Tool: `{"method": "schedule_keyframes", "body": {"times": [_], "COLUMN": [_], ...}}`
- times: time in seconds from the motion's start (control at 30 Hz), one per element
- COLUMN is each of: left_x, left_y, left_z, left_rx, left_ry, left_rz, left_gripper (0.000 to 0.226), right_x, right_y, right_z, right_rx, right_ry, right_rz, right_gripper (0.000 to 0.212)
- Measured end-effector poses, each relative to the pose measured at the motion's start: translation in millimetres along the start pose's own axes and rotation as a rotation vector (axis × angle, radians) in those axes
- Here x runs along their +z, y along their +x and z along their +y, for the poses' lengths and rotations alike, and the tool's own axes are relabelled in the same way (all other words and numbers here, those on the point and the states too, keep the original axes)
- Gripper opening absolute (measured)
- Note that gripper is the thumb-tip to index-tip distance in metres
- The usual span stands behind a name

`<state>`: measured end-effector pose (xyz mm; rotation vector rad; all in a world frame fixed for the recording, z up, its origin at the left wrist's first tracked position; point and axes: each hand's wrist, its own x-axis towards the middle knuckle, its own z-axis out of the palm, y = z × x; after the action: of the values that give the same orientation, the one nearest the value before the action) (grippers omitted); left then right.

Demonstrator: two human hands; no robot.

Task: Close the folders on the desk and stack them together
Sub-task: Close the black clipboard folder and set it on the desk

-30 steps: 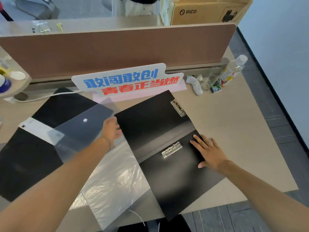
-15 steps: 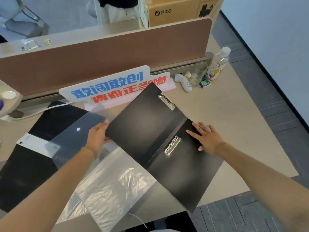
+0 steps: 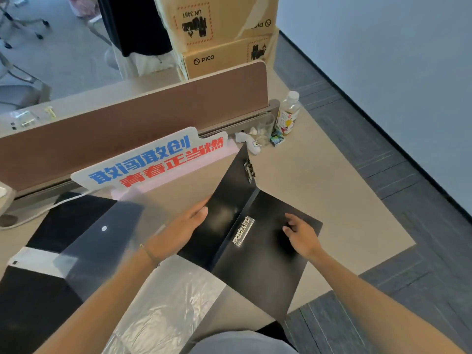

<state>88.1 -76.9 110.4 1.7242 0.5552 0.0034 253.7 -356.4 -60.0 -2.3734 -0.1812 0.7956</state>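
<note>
At the far left of the table (image 3: 319,180) we see a second black folder (image 3: 38,302) lying open and flat, with a translucent cover sheet (image 3: 102,241) raised over it and a clear plastic sleeve (image 3: 163,310) spread just to its right. Behind these a sign with blue and red characters (image 3: 153,162) leans on the brown divider (image 3: 132,118). Our left hand (image 3: 178,232) grips the left edge of the black clip folder (image 3: 265,264), thumb on the inner face and the other fingers hidden behind the cover, and holds that cover (image 3: 229,200) tilted up off the table. A metal clip (image 3: 243,231) sits along the spine, and another clip (image 3: 249,170) near the raised cover's far corner. Our right hand (image 3: 302,236) presses the folder's right half flat on the table, fingers slightly curled and close together. Further right, by the divider's end, a drink bottle (image 3: 287,113) stands beside a clear glass (image 3: 264,129).
</note>
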Motion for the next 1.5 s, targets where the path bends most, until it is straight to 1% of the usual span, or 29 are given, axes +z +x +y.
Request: {"method": "schedule_keyframes", "body": {"times": [0.07, 0.1, 0.13, 0.17, 0.23, 0.37, 0.4, 0.5, 0.6, 0.67, 0.73, 0.8, 0.87, 0.93, 0.97, 1.03, 1.07, 1.13, 1.2, 1.27, 1.37, 1.43, 1.5], "left_x": [26.2, 40.4, 52.8, 65.3, 90.1, 134.7, 146.1, 180.8, 207.6, 213.5, 206.9, 189.8, 169.0, 152.9, 148.0, 143.5, 143.5, 146.2, 153.5, 164.3, 187.9, 209.1, 231.2], "left_y": [4.9, 7.7, 10.8, 12.4, 10.8, 1.4, -0.1, -4.2, -2.1, 3.7, 15.3, 30.0, 46.4, 60.4, 66.3, 76.5, 80.8, 87.8, 91.2, 91.5, 88.5, 86.9, 88.6], "left_z": [-0.2, -2.6, -7.2, -12.0, -17.5, -28.8, -32.0, -42.4, -54.6, -63.0, -74.5, -87.9, -101.8, -111.1, -114.6, -119.7, -121.1, -123.7, -122.1, -116.7, -111.2, -108.9, -109.2], "left_rx": [-0.005, -0.007, -0.013, -0.024, -0.044, 0.029, 0.048, 0.076, 0.042, 0.024, 0.023, -0.015, -0.101, -0.202, -0.248, -0.301, -0.315, -0.337, -0.341, -0.301, -0.231, -0.198, -0.15], "left_ry": [0.084, 0.142, 0.176, 0.197, 0.26, 0.451, 0.509, 0.638, 0.774, 0.854, 0.888, 0.886, 0.84, 0.755, 0.708, 0.628, 0.602, 0.565, 0.517, 0.475, 0.503, 0.593, 0.748], "left_rz": [-0.203, -0.281, -0.336, -0.36, -0.355, -0.331, -0.325, -0.281, -0.299, -0.344, -0.33, -0.252, -0.146, -0.055, -0.022, 0.006, 0.005, -0.001, -0.001, -0.008, -0.07, -0.148, -0.213], "left_gripper": [0.046, 0.044, 0.044, 0.05, 0.061, 0.069, 0.069, 0.069, 0.073, 0.075, 0.074, 0.068, 0.063, 0.059, 0.058, 0.056, 0.057, 0.059, 0.059, 0.067, 0.103, 0.115, 0.117], "right_x": [-9.6, -16.4, -24.8, -33.4, -47.1, -61.1, -62.2, -58.5, -42.1, -33.8, -31.2, -32.0, -32.7, -32.8, -32.8, -30.1, -28.9, -26.6, -27.9, -32.8, -43.4, -49.4, -53.5], "right_y": [-9.1, -15.3, -23.5, -31.1, -46.0, -65.7, -68.9, -75.1, -68.3, -61.3, -53.4, -48.9, -45.9, -44.3, -44.0, -43.7, -43.4, -40.2, -34.8, -24.1, -2.5, 12.9, 27.7], "right_z": [3.0, 0.7, -5.0, -11.3, -22.6, -33.8, -33.3, -25.6, -6.8, 4.9, 14.4, 18.6, 21.1, 22.4, 22.5, 23.6, 23.0, 23.5, 25.0, 27.6, 34.6, 37.8, 41.8], "right_rx": [0.049, 0.063, 0.081, 0.088, 0.075, 0.059, 0.066, 0.107, 0.188, 0.211, 0.227, 0.24, 0.264, 0.273, 0.267, 0.263, 0.264, 0.244, 0.184, 0.163, 0.127, 0.082, 0.035], "right_ry": [0.243, 0.369, 0.482, 0.569, 0.653, 0.711, 0.695, 0.612, 0.519, 0.481, 0.462, 0.416, 0.402, 0.395, 0.398, 0.414, 0.429, 0.452, 0.429, 0.357, 0.182, 0.023, -0.188], "right_rz": [0.023, 0.046, 0.063, 0.075, 0.083, 0.102, 0.113, 0.135, 0.121, 0.149, 0.169, 0.193, 0.212, 0.218, 0.213, 0.207, 0.2, 0.183, 0.157, 0.143, 0.118, 0.081, 0.037], "right_gripper": [0.024, 0.02, 0.022, 0.026, 0.032, 0.035, 0.033, 0.019, 0.043, 0.051, 0.058, 0.065, 0.07, 0.069, 0.064, 0.056, 0.056, 0.062, 0.067, 0.074, 0.075, 0.071, 0.074]}}
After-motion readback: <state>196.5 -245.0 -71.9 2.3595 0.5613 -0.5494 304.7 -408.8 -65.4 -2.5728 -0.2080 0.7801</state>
